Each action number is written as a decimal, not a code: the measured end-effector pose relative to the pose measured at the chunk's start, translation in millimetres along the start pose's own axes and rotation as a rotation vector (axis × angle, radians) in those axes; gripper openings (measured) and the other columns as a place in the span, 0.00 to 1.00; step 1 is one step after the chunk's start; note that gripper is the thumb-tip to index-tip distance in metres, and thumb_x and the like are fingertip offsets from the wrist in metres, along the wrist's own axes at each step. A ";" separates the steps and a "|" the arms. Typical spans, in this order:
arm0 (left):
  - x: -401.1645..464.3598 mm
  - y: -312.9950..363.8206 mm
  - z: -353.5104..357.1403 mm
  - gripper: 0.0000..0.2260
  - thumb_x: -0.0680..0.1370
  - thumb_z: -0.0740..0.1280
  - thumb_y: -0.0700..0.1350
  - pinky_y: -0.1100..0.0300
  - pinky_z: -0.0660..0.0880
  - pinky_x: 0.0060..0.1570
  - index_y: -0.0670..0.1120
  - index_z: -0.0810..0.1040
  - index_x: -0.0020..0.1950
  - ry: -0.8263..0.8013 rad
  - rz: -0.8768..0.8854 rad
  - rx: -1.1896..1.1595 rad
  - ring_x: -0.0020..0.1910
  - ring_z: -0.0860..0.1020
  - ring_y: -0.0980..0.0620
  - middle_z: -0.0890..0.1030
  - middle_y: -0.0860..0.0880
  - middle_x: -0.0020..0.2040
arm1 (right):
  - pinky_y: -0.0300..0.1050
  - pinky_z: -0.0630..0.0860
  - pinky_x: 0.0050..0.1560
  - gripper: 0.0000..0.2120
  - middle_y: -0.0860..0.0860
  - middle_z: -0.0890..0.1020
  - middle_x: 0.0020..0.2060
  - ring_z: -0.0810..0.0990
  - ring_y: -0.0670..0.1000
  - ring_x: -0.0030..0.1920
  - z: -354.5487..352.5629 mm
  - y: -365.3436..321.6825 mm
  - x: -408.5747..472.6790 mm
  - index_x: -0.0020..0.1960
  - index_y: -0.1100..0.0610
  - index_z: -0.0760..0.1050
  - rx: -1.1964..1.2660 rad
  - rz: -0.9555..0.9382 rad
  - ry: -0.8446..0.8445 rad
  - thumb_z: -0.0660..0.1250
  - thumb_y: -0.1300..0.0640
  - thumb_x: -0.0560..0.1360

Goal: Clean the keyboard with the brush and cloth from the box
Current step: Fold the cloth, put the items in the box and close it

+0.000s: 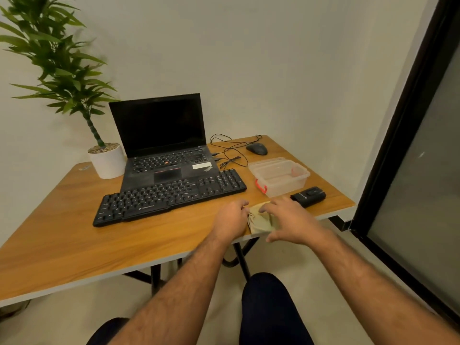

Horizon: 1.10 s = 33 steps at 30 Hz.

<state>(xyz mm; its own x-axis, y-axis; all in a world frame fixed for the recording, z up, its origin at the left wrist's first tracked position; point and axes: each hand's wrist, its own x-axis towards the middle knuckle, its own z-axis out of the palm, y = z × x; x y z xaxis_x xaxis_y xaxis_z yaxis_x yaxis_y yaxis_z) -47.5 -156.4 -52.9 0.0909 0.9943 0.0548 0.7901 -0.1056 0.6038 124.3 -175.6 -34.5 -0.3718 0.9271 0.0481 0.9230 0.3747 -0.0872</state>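
Note:
A black external keyboard (pixel 171 195) lies slanted across the wooden table (pixel 74 232), in front of an open laptop. A beige cloth (pixel 260 220) is bunched at the table's front edge, right of the keyboard. My left hand (pixel 230 217) grips the cloth's left side with curled fingers. My right hand (pixel 288 220) pinches the cloth's top with its fingertips. A clear plastic box (pixel 280 176) with red clips stands open behind the hands, and it looks empty. No brush shows in this view.
The black laptop (pixel 164 145) stands open at the back, with a potted plant (pixel 107 160) to its left. A black mouse (pixel 257 148) and loose cables (pixel 229 150) lie at the back right. A small black device (pixel 308 196) sits beside the box. A dark-framed glass door (pixel 410 158) is on the right.

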 end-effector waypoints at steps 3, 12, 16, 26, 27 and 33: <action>0.1 2.7 0.1 0.17 0.85 0.57 0.44 0.56 0.68 0.68 0.46 0.73 0.73 -0.029 -0.022 -0.034 0.69 0.72 0.48 0.76 0.47 0.70 | 0.48 0.70 0.61 0.23 0.46 0.74 0.59 0.70 0.49 0.61 13.7 4.6 1.6 0.66 0.45 0.74 0.017 -0.015 0.060 0.72 0.44 0.72; -6.0 14.4 -13.8 0.18 0.86 0.53 0.47 0.63 0.71 0.30 0.42 0.80 0.51 -0.158 -0.219 -0.694 0.31 0.75 0.56 0.80 0.50 0.35 | 0.45 0.74 0.45 0.07 0.47 0.82 0.44 0.78 0.48 0.46 -11.6 17.3 9.4 0.51 0.51 0.80 0.617 0.093 0.234 0.63 0.57 0.79; -4.2 20.0 -23.2 0.17 0.81 0.53 0.39 0.62 0.71 0.35 0.40 0.82 0.53 -0.229 -0.203 -1.026 0.35 0.77 0.55 0.82 0.49 0.39 | 0.40 0.70 0.50 0.08 0.49 0.82 0.45 0.76 0.43 0.44 -32.0 16.1 17.5 0.52 0.57 0.80 0.998 0.135 0.260 0.64 0.56 0.81; -2.9 22.5 -44.5 0.21 0.82 0.55 0.64 0.50 0.79 0.55 0.54 0.82 0.58 -0.247 -0.076 -0.908 0.54 0.83 0.51 0.85 0.53 0.53 | 0.52 0.75 0.44 0.08 0.51 0.82 0.39 0.79 0.53 0.42 -77.5 7.0 37.8 0.45 0.57 0.79 0.661 -0.041 0.281 0.65 0.55 0.79; -2.4 21.4 -44.9 0.22 0.81 0.57 0.64 0.49 0.80 0.55 0.52 0.80 0.61 -0.255 -0.059 -0.918 0.55 0.83 0.51 0.85 0.51 0.56 | 0.50 0.74 0.43 0.06 0.48 0.81 0.39 0.79 0.51 0.42 -83.3 5.2 39.6 0.45 0.55 0.79 0.595 -0.069 0.269 0.65 0.55 0.78; 1.6 13.7 -47.7 0.13 0.80 0.69 0.49 0.50 0.81 0.49 0.42 0.79 0.60 -0.186 -0.009 -0.796 0.48 0.84 0.50 0.85 0.45 0.54 | 0.50 0.77 0.48 0.02 0.42 0.81 0.43 0.78 0.47 0.46 -98.7 -1.1 48.0 0.47 0.46 0.78 0.341 -0.115 0.220 0.67 0.52 0.76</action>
<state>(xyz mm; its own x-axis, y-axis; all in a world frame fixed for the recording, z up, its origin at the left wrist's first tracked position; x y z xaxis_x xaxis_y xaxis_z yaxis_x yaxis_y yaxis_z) -65.4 -155.7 -6.6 0.2409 0.9696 -0.0436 0.1303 0.0122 0.9914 115.2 -132.7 66.2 -0.4061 0.8683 0.2849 0.7775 0.4921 -0.3916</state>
